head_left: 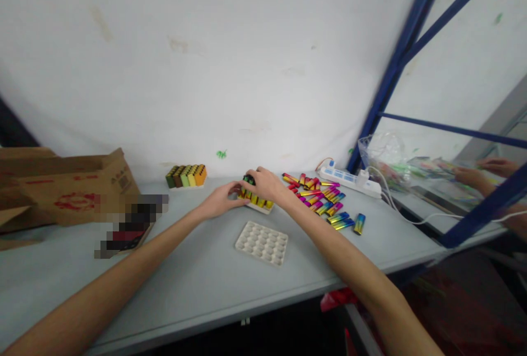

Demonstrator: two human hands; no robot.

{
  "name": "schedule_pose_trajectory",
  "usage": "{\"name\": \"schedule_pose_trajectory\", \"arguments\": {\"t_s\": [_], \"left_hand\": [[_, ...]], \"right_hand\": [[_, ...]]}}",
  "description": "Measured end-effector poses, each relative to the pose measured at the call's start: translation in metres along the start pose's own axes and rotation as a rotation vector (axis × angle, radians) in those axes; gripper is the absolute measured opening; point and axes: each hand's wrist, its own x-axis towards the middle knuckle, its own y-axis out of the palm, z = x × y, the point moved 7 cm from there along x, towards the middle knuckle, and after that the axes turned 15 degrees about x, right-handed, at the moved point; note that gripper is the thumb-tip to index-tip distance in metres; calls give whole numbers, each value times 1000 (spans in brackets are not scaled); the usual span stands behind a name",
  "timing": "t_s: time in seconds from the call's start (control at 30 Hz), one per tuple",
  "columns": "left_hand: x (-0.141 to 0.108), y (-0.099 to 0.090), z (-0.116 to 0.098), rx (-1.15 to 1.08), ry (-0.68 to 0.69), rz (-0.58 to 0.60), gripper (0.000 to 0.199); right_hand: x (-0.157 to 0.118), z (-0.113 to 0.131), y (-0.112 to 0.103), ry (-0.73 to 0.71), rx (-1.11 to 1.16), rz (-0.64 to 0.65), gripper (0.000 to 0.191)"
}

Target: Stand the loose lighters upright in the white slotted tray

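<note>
Both my hands are at a white tray (pixel 264 209) of upright gold lighter-like cylinders (pixel 262 202) near the wall. My left hand (pixel 224 200) touches its left side, fingers curved at the cylinders. Over the tray's top reaches my right hand (pixel 263 183), fingers bent down around dark-topped pieces (pixel 249 179); its fingertips are partly hidden. Nearer me lies a white tray with rows of round hollows (pixel 262 243), nothing in them. Loose shiny cylinders (pixel 317 195) in red, purple, gold and blue lie to the right, and one blue-gold cylinder (pixel 359 224) lies apart.
A filled tray of green, yellow and orange cylinders (pixel 186 177) stands back left. Farther left are a cardboard box (pixel 82 185) and a pixelated item (pixel 132 227). At right are a power strip (pixel 349 179), cables, a blue metal frame (pixel 389 76) and another person's hands (pixel 473 177).
</note>
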Motion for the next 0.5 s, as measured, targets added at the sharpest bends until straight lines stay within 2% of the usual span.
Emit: {"name": "schedule_pose_trajectory", "arguments": {"t_s": [0.17,0.23,0.37,0.5], "left_hand": [[19,17,-19,-57,-25,1,62],[23,23,-30,-111,-35,3,66],[27,37,-55,-254,-10,64,87],[34,45,-70,-291,28,45,132]], "right_hand": [[-9,-33,-24,102,59,-114,66],[-13,-44,-31,159,85,-154,65],[-21,-66,-45,280,160,-232,59],[-30,-86,-53,357,274,-275,59]]}}
